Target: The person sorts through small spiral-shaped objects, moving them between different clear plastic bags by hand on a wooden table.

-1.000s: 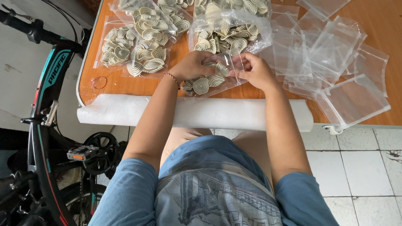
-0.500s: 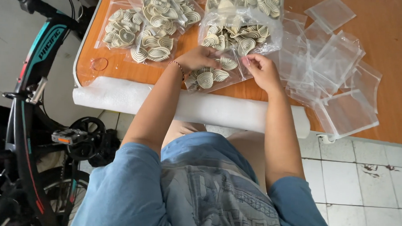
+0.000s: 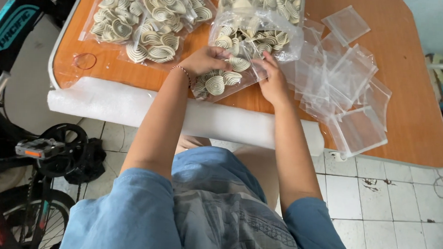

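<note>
I see both hands, left hand (image 3: 204, 60) and right hand (image 3: 272, 82), fingers clamped on the clear bag (image 3: 223, 82) of spiral pieces between them, its long axis slanting toward the left hand.

Held bag (image 3: 223, 82): clear, spiral pieces, near counter edge.
Filled bags (image 3: 141, 24): far left.
Empty bags (image 3: 347, 90): clear, right.

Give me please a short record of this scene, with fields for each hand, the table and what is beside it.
left hand: on small clear bag of spiral pieces
right hand: at the same bag's right edge
table: orange wood, filled bags, pile of empty bags
table edge: white foam roll
beside: bicycle, on the left
</note>
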